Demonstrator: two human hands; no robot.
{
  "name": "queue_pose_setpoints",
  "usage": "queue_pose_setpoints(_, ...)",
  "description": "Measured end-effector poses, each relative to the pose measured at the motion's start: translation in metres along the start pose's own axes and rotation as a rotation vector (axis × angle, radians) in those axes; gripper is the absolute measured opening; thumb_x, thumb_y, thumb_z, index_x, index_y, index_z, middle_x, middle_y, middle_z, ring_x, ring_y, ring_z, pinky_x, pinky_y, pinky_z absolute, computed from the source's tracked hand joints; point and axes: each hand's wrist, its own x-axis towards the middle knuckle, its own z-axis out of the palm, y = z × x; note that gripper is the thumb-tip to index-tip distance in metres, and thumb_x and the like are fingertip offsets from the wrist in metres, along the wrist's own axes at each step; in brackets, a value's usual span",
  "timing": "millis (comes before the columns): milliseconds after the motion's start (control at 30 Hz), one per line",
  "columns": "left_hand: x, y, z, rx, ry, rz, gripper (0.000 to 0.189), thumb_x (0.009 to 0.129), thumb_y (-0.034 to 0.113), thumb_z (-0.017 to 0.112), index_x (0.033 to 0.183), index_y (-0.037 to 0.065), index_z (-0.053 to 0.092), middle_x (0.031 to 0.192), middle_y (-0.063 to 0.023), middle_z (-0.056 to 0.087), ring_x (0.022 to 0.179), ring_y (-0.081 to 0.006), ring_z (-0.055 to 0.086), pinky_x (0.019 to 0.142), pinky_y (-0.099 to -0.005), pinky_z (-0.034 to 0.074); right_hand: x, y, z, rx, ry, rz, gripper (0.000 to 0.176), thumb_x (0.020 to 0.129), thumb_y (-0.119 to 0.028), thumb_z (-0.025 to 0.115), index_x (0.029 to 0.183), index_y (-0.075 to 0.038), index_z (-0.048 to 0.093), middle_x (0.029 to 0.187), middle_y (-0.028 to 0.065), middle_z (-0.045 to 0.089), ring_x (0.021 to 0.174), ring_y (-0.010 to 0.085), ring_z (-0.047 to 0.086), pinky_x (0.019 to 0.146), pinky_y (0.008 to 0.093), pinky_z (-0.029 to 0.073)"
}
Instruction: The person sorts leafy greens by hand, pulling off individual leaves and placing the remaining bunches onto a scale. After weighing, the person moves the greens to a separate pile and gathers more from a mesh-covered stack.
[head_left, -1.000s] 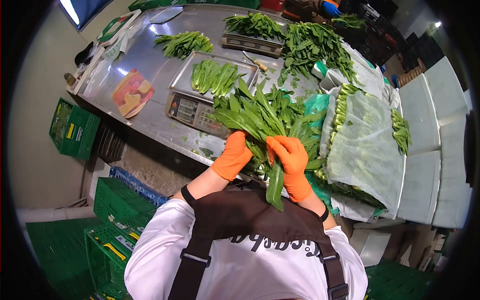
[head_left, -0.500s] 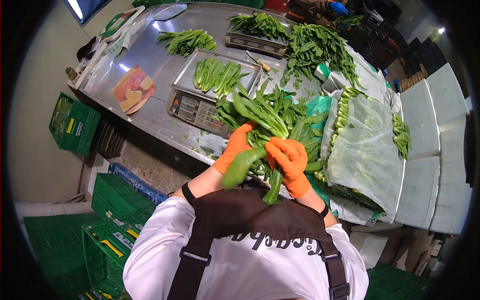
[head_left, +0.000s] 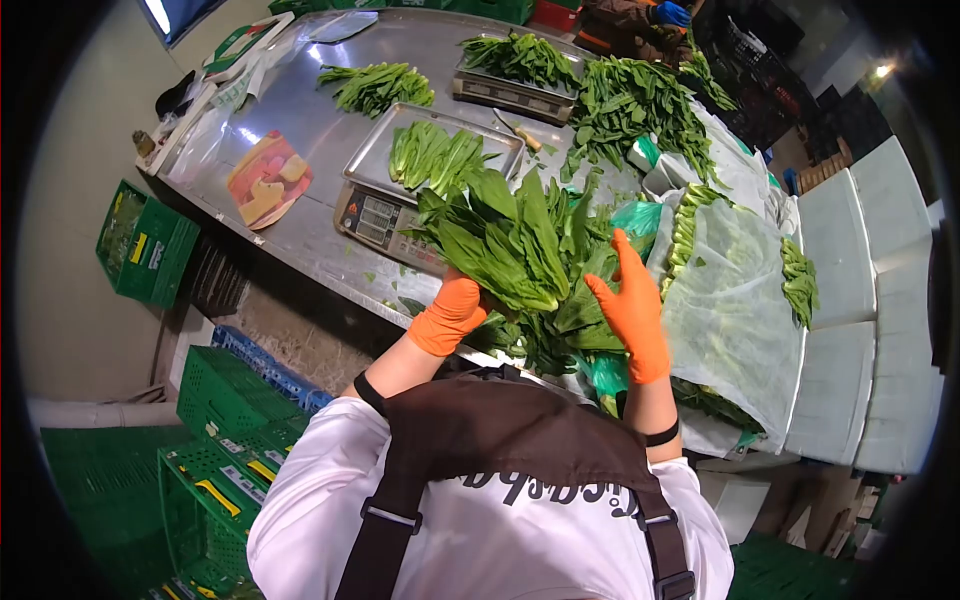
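Gloved left hand gripping a bunch of leafy greens, right hand spread open, I face a loaded digital scale and translucent sheet on the worktop.

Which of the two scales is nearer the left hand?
The front scale, its display visible, just beyond the left hand; the other scale, bearing darker leafy greens, stands farther back.

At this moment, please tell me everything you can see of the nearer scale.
The nearer scale stands on the metal table, its rectangular, rimmed tray shiny like steel. Below the tray, a brownish-grey body faces the person with display windows; their digits cannot be read. Light green leafy stalks lie on the tray. The leafy bunch in the left hand hides the body's right part.
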Motion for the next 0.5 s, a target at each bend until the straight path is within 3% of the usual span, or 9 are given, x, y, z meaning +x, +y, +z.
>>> queue_pose_setpoints(67, -0.005, -0.001, -0.001, 0.026, -0.032, -0.037, 0.034, 0.092, 0.012, 0.053, 0.126, 0.010, 0.047, 0.117, -0.0058, 0.056, 0.104, -0.0218, 0.057, 0.088, -0.0390, 0.050, -0.004, -0.021, -0.009, 0.630, -0.084, 0.079, 0.064, 0.077, -0.015, 0.071, 0.135, -0.008, 0.044, 0.125, 0.0080, 0.057, 0.103, 0.0203, 0.057, 0.078, 0.0310, 0.047)
queue_pose_setpoints(133, -0.005, -0.008, -0.004, -0.003, -0.160, 0.007, 0.033, 0.092, 0.011, 0.053, 0.124, 0.009, 0.048, 0.117, -0.0060, 0.056, 0.103, -0.0209, 0.058, 0.087, -0.0373, 0.050, -0.010, -0.036, -0.012, 0.818, -0.051, -0.030, 0.080, 0.072, -0.022, 0.077, 0.140, -0.010, 0.037, 0.135, 0.0084, 0.049, 0.113, 0.0220, 0.053, 0.089, 0.0322, 0.044)
queue_pose_setpoints(200, 0.000, -0.013, 0.003, 0.107, -0.097, -0.031, 0.033, 0.090, 0.010, 0.057, 0.122, 0.008, 0.050, 0.117, -0.0056, 0.057, 0.102, -0.0192, 0.058, 0.086, -0.0356, 0.050, -0.014, -0.055, -0.018, 0.918, -0.116, -0.130, 0.099, 0.066, -0.028, 0.081, 0.145, -0.008, 0.025, 0.146, 0.0112, 0.035, 0.129, 0.0267, 0.040, 0.101, 0.0340, 0.036)
queue_pose_setpoints(267, -0.001, -0.017, 0.018, -0.002, -0.005, -0.078, 0.034, 0.088, 0.007, 0.060, 0.121, 0.007, 0.052, 0.114, -0.0047, 0.059, 0.101, -0.0180, 0.058, 0.086, -0.0346, 0.050, -0.020, -0.064, -0.008, 0.785, -0.151, -0.219, 0.114, 0.061, -0.029, 0.084, 0.147, -0.005, 0.012, 0.152, 0.0140, 0.020, 0.138, 0.0280, 0.024, 0.108, 0.0344, 0.026)
queue_pose_setpoints(300, -0.003, -0.017, 0.022, 0.053, -0.043, -0.134, 0.040, 0.090, 0.015, 0.057, 0.128, 0.004, 0.047, 0.121, -0.0083, 0.056, 0.110, -0.0230, 0.055, 0.097, -0.0397, 0.045, -0.021, -0.066, -0.002, 0.728, -0.162, -0.207, 0.117, 0.061, -0.028, 0.085, 0.147, -0.003, 0.009, 0.153, 0.0156, 0.016, 0.140, 0.0268, 0.018, 0.110, 0.0337, 0.024)
queue_pose_setpoints(333, -0.006, -0.013, 0.032, 0.026, 0.006, -0.191, 0.039, 0.090, 0.012, 0.055, 0.126, 0.002, 0.047, 0.120, -0.0099, 0.057, 0.110, -0.0242, 0.056, 0.097, -0.0396, 0.045, -0.023, -0.061, 0.006, 0.727, -0.159, -0.202, 0.117, 0.061, -0.028, 0.085, 0.147, -0.003, 0.009, 0.153, 0.0156, 0.016, 0.140, 0.0268, 0.018, 0.110, 0.0337, 0.024)
queue_pose_setpoints(433, -0.005, -0.010, 0.044, -0.115, 0.004, -0.302, 0.039, 0.088, 0.008, 0.052, 0.126, 0.000, 0.047, 0.122, -0.0122, 0.056, 0.111, -0.0271, 0.055, 0.098, -0.0423, 0.043, -0.027, -0.055, 0.018, 1.117, -0.197, 0.093, 0.115, 0.064, -0.024, 0.085, 0.148, -0.005, 0.009, 0.152, 0.0139, 0.019, 0.138, 0.0221, 0.023, 0.109, 0.0324, 0.025)
queue_pose_setpoints(500, -0.004, -0.011, 0.039, -0.276, -0.046, -0.332, 0.041, 0.085, 0.006, 0.047, 0.126, 0.000, 0.047, 0.122, -0.0138, 0.055, 0.112, -0.0298, 0.054, 0.101, -0.0452, 0.040, -0.030, -0.052, 0.021, 1.154, -0.206, 0.125, 0.114, 0.064, -0.023, 0.084, 0.148, -0.005, 0.009, 0.151, 0.0141, 0.020, 0.137, 0.0217, 0.024, 0.109, 0.0322, 0.025)
